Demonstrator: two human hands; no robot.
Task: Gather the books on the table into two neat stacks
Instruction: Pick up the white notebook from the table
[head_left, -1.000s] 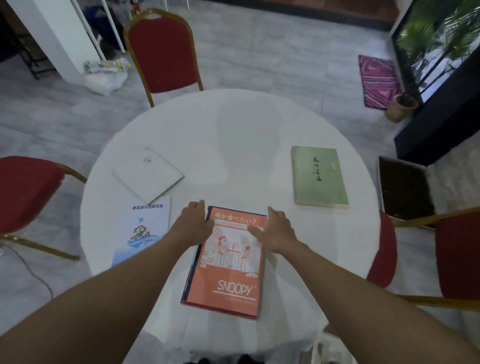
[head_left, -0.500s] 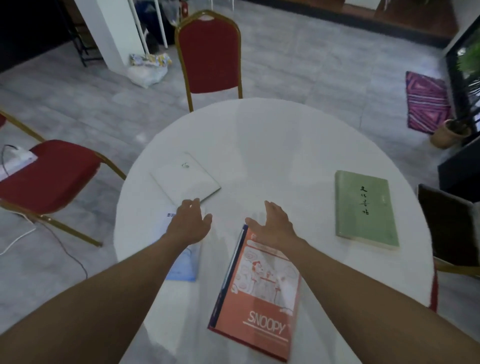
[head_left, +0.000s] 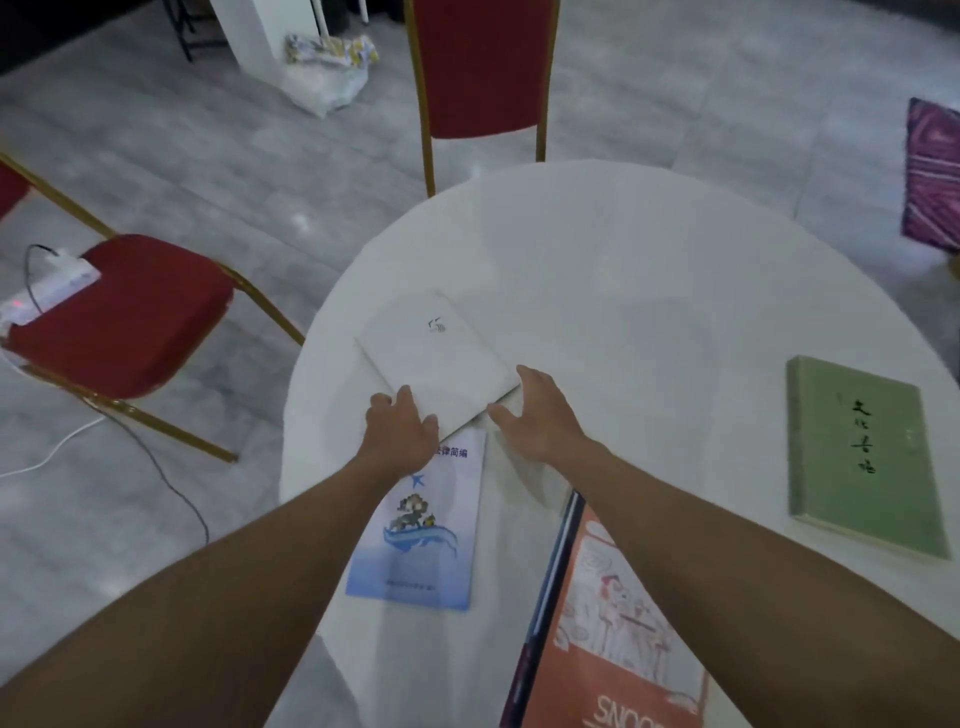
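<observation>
A white book lies at the table's left side, turned at an angle. My left hand rests on its near corner with fingers spread. My right hand is at its right near corner, fingers apart, holding nothing. Just below them lies a pale blue book with a whale picture, its top partly under my left hand. An orange Snoopy book sits near the front edge, partly under my right forearm. A green book lies apart at the right.
The round table has a white cloth. One red chair stands at the far side, another to the left with a white power strip on it. A cable runs across the floor at left.
Both hands have left the orange Snoopy book and moved forward and left to the white book. The view has swung left, so the books sit further right and nearer.
</observation>
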